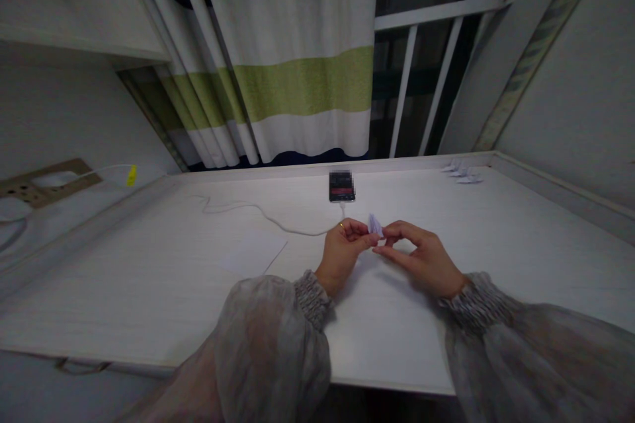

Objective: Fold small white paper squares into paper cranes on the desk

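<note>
My left hand (344,251), with a ring on one finger, pinches a small piece of folded white paper (374,225) between thumb and fingers. The paper stands up above the fingertips in narrow pleats or points; its lower part is hidden. From the other side, my right hand (421,256) has its bent fingertips at the paper's right edge, and its thumb reaches in just below. Both hands are held over the middle of the white desk. Left of my left hand, a flat white sheet of paper (255,254) lies on the desk.
A phone (342,186) lies at the back of the desk (149,297), with a white cable (278,225) running left from it. Several small folded papers (462,172) sit in the back right corner. A power strip (49,182) is at the left wall; a curtain (307,86) hangs behind.
</note>
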The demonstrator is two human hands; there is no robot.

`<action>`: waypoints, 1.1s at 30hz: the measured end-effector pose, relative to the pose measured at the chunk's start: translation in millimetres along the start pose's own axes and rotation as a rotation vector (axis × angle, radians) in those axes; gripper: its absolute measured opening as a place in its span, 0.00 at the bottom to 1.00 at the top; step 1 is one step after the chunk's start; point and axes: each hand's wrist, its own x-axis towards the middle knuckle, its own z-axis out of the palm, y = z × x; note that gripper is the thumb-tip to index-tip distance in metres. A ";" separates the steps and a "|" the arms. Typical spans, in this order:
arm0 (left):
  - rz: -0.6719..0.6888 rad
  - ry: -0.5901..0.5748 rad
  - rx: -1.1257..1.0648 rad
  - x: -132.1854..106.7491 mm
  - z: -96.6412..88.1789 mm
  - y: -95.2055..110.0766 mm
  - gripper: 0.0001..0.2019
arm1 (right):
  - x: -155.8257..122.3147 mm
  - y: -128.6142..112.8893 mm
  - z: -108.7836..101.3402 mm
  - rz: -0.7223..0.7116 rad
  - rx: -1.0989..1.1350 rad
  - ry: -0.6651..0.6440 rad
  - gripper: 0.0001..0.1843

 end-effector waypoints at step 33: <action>0.002 -0.102 0.004 -2.2 -3.5 1.3 0.08 | 2.7 4.1 4.3 0.386 0.569 0.012 0.12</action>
